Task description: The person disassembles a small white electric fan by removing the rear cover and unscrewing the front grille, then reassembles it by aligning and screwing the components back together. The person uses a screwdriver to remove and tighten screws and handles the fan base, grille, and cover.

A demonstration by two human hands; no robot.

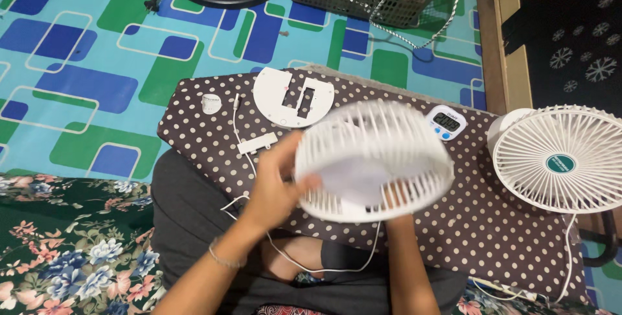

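We note both hands, left (275, 182) and right (396, 193), grasping the grille (372, 159); its thin ribs risk snapping if squeezed

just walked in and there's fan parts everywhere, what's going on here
A seated person holds a white fan grille housing over a brown polka-dot board on their lap. The left hand grips its left rim; the right hand is behind the ribs on the lower side. The housing is blurred, so it is in motion. On the board lie a white round base plate, a small white cap and a digital timer. A complete white fan stands at the right.
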